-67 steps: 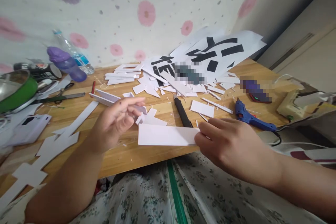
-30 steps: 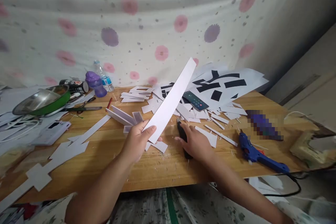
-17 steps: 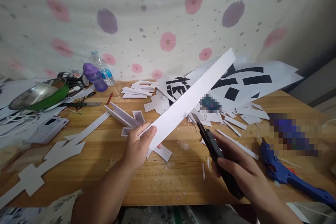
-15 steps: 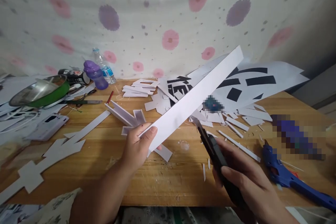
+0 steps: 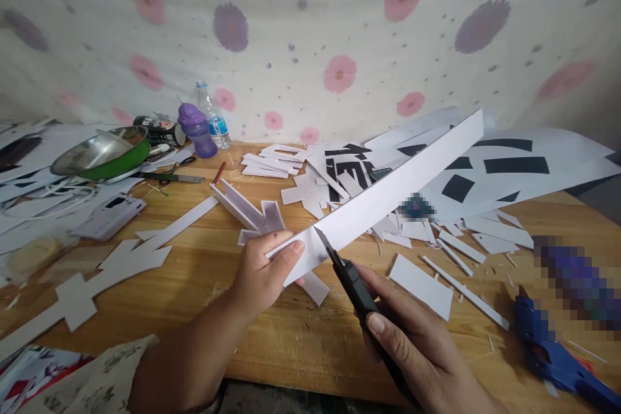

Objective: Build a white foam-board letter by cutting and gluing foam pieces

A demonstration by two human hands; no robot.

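Between thumb and fingers, my left hand (image 5: 266, 268) pinches the near end of a long white foam board strip (image 5: 388, 197), which slants up to the right above the table. My right hand (image 5: 412, 330) is wrapped round a black utility knife (image 5: 359, 294). Its blade is out, and the tip lies at the strip's face, a little right of my left thumb; whether it cuts in I cannot tell. Behind my left hand stands a folded white board piece with channel-like arms (image 5: 247, 210). A white rectangular board piece (image 5: 422, 284) lies beyond my right hand.
A blue glue gun (image 5: 548, 343) lies at the right. White offcuts and a printed sheet (image 5: 514, 149) spread behind the strip. At the left are a sword-shaped white cutout (image 5: 116, 272), a green pan (image 5: 116, 165), a purple cup (image 5: 196, 132) and a water bottle (image 5: 218, 123).
My right hand has brought the knife leftward, its blade now at the strip near my left thumb. The strip's far end has dipped slightly. The view has turned a little left.
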